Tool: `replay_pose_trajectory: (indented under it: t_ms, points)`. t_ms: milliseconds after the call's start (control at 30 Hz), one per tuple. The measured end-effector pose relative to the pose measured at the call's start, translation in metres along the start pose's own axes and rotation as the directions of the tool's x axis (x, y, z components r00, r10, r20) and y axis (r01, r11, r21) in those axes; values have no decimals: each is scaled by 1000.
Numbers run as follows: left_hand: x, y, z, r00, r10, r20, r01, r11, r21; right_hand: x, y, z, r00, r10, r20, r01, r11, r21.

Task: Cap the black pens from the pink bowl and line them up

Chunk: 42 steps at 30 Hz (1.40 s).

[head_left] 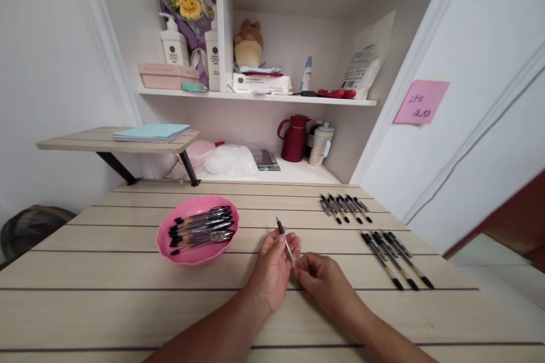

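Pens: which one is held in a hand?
The pen in the left hand, dark end pointing away; the others lie in the pink bowl or on the table at right.

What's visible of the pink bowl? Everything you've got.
The pink bowl is oval and shallow with a wavy rim; it looks like smooth plastic. It sits upright on the striped wood-look tabletop, apart from and to the left of the left hand. Inside lies a pile of pens with black ends, mostly lying crosswise, covering much of its floor. Neither hand touches it. Its underside is hidden.
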<state>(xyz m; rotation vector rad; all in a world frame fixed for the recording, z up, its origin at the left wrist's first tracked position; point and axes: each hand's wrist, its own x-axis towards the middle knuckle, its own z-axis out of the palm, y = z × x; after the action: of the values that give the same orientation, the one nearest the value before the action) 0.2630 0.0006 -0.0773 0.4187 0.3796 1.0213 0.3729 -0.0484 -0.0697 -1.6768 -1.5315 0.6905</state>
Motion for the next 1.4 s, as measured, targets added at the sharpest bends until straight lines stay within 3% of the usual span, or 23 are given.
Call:
replay_pose_trajectory:
  t_ms: [100,167,200,300,433,733,1133,1267,1400]
  points:
    - [2,1,-2,999,-22,-50,23,1000,8,27,13,-21,992,36,-120,-68,959,-276]
    - [2,1,-4,997,-33,-64,35,999,38,49,25,-38,981,54,-184,-148,825,-546]
    - [2,1,-4,998,-35,-56,38,998,59,58,32,-46,973,73,-219,-191,788,-586]
    - [1,0,-5,999,-31,-13,33,993,113,80,50,-62,952,105,-287,-273,713,-646]
    - [0,0,-3,999,-39,-10,40,988,147,93,64,-65,939,130,-318,-324,645,-692]
    - [0,0,-2,999,-44,-3,44,986,159,102,71,-66,929,159,-335,-363,572,-735]
    - [0,0,-3,999,-44,15,40,982,186,87,52,-64,940,97,-326,-322,568,-758]
    - [-3,1,-2,999,-36,28,28,966,257,56,29,-47,973,17,-232,-192,622,-759]
    - [-7,6,4,1000,-2,20,-8,889,458,10,4,-20,996,-48,-75,-19,710,-704]
